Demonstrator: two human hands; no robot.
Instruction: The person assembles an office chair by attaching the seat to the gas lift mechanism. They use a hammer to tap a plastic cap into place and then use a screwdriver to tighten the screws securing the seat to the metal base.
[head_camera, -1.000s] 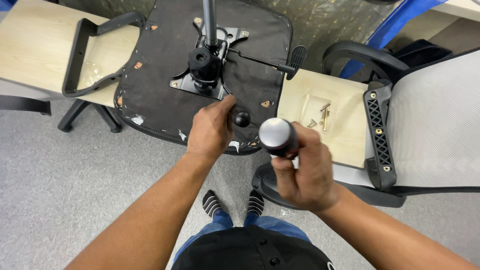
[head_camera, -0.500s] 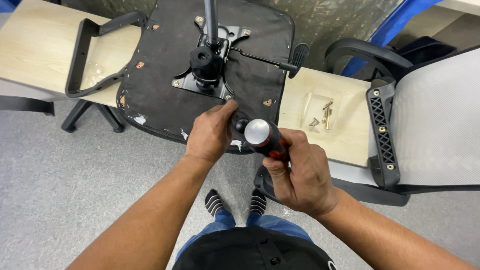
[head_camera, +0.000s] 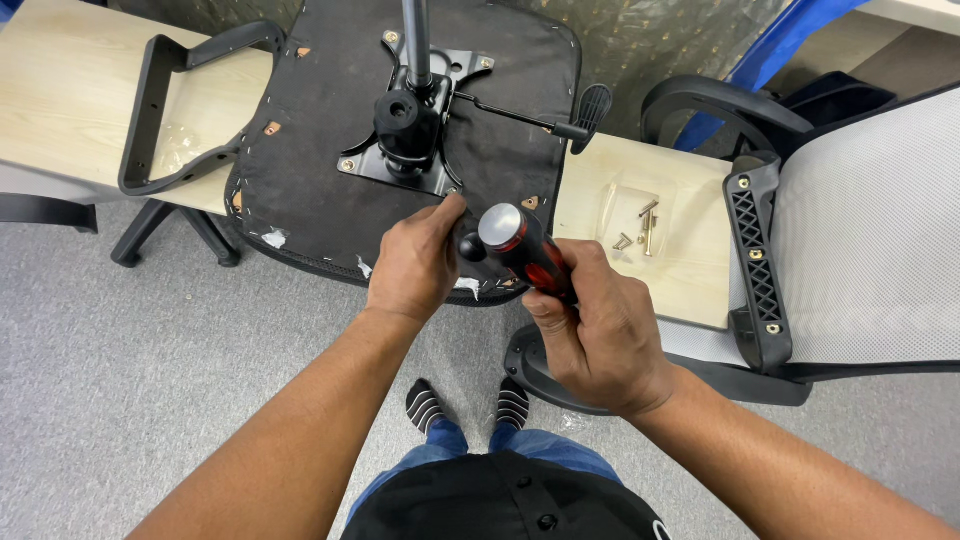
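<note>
At the centre of the frame, the right hand (head_camera: 600, 325) is wrapped around a red-and-black screwdriver (head_camera: 522, 248), its grey cap tilted up toward the camera. The left hand (head_camera: 418, 262) just beside it is curled around a small black knob (head_camera: 469, 246) at the near edge of the upturned black chair seat (head_camera: 320, 130). A few loose bolts (head_camera: 638, 228) lie on the pale bench (head_camera: 690, 270) to the right of the hands.

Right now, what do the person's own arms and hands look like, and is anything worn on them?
Both forearms are bare to the frame edge: no sleeves, gloves, watch or rings visible. The left hand and right hand are uncovered.
</note>
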